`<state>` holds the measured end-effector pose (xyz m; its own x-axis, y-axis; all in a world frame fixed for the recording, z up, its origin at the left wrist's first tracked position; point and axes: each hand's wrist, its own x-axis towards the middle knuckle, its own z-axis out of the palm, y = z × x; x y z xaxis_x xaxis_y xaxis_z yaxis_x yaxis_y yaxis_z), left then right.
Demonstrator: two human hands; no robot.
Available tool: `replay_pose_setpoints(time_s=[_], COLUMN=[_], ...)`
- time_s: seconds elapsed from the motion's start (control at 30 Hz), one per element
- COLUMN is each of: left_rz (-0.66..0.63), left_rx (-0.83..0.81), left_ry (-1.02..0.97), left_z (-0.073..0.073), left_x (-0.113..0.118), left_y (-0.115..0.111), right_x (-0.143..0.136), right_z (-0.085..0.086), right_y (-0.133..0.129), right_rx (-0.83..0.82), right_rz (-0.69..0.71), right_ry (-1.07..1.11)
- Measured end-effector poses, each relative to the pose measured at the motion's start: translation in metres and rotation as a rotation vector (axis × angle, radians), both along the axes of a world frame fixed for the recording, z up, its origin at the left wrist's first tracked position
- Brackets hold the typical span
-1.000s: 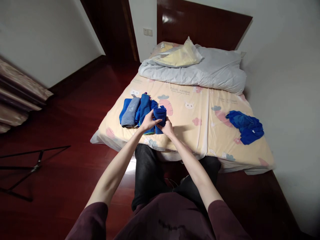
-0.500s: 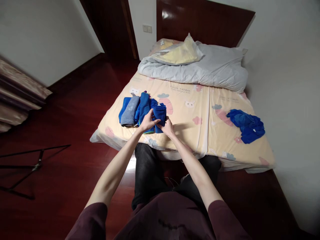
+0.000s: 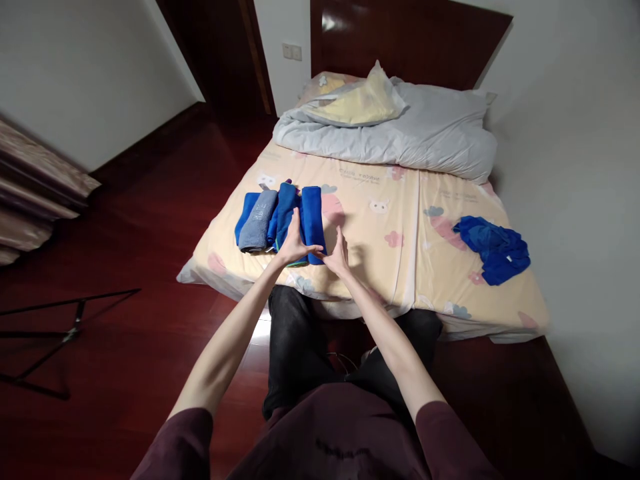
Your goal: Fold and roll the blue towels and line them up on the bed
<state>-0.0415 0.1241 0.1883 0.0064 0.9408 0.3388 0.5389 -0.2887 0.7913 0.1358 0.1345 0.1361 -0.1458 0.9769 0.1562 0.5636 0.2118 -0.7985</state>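
Note:
A folded blue towel (image 3: 313, 215) lies lengthwise on the bed, at the right end of a row of folded cloths. Over its near end and left side is my left hand (image 3: 296, 245), fingers stretched out and thumb pointing right. My right hand (image 3: 337, 255) stands just right of the towel, fingers extended upward and thumb toward the left thumb. Neither hand grips anything. Left of this towel lie a darker blue folded towel (image 3: 287, 208), partly behind my left hand, a grey-blue towel (image 3: 258, 221) with lettering, and another blue cloth (image 3: 244, 215).
A crumpled blue cloth (image 3: 494, 248) lies on the right of the bed. The patterned bedsheet (image 3: 375, 233) spreads beneath everything. A grey quilt (image 3: 430, 133) and a pale yellow pillow (image 3: 357, 107) are near the headboard (image 3: 400, 40). A black stand's legs (image 3: 75, 327) rest on the floor at left.
The blue towel, held upright between both hands before, now lies flat beside the others. Both hands have let go and their fingers have opened.

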Motion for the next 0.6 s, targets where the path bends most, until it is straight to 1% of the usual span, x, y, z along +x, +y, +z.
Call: replay_pose_setpoints(time_s=[0.1, 0.23, 0.37, 0.47, 0.6], left_rz=[-0.014, -0.026, -0.040, -0.065, -0.111], left_rx=[-0.004, -0.021, -0.047, -0.049, -0.050], left_ry=[0.032, 0.058, 0.098, 0.155, 0.267], left_z=[-0.002, -0.006, -0.014, -0.022, -0.033], left_x=[0.000, 0.001, 0.003, 0.000, -0.004], left_y=[0.002, 0.003, -0.003, -0.012, -0.017], right_x=[0.001, 0.005, 0.006, -0.001, -0.025], right_z=[-0.010, -0.032, -0.049, -0.054, -0.055], right_y=[0.000, 0.001, 0.002, 0.002, -0.007], right_rx=[-0.030, -0.091, -0.177, -0.147, -0.078], right_rz=[0.018, 0.088, 0.121, 0.135, 0.223], right_ry=[-0.021, -0.090, -0.171, -0.241, -0.392])
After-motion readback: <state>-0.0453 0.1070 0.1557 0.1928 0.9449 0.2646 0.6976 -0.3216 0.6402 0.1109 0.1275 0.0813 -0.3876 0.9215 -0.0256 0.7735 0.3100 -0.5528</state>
